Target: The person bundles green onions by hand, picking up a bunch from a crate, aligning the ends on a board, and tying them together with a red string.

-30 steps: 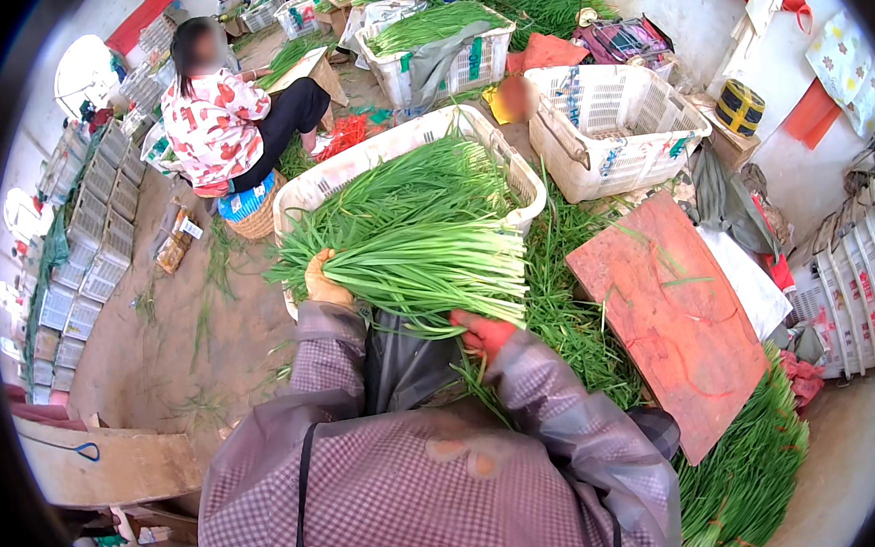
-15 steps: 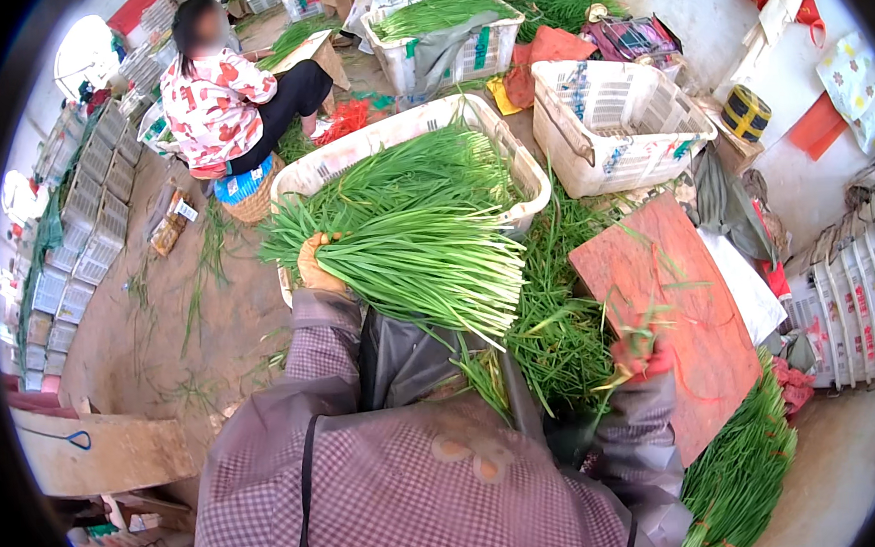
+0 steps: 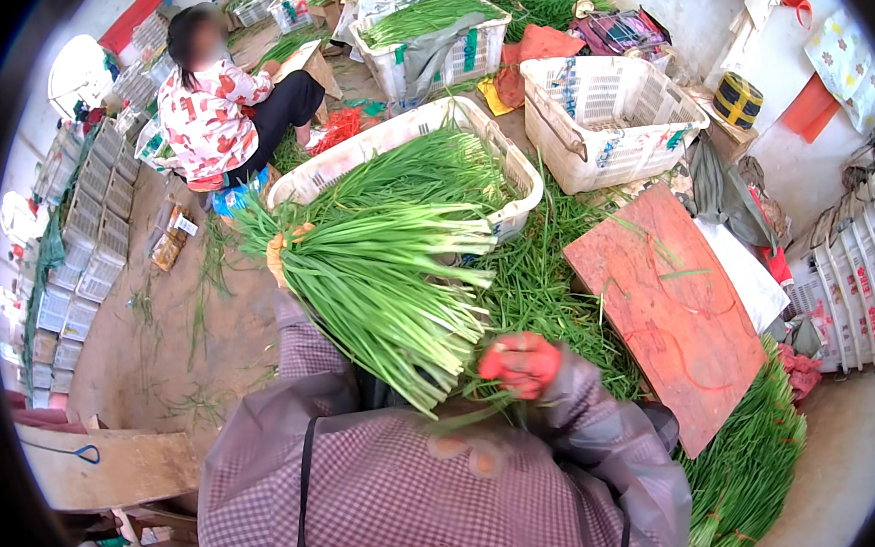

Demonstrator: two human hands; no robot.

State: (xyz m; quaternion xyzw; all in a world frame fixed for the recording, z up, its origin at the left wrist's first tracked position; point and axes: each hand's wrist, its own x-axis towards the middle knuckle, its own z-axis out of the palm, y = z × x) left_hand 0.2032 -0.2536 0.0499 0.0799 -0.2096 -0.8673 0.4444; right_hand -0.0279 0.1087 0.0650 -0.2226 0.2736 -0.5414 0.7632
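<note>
In a tan glove, my left hand (image 3: 278,255) is closed round the leafy part of a large bunch of garlic chives (image 3: 388,282). Their pale stem ends fan out toward my lower right. My right hand (image 3: 521,365), in a red glove, is beside those stem ends with its fingers curled. A few green blades show just below it, but whether they are in its grip is hard to make out. Behind the bunch stands a white plastic crate (image 3: 526,206) with more chives (image 3: 421,174) in it.
Loose green leaves (image 3: 539,292) lie heaped right of the bunch, next to a reddish board (image 3: 676,319). Tied chive bundles (image 3: 740,471) lie at lower right. Another white crate (image 3: 611,158) stands beyond the board. A co-worker (image 3: 210,122) sits at far left.
My right hand has come left from beside the board to the stem ends. The bunch in my left hand has shifted left, its stem ends swinging down toward me.
</note>
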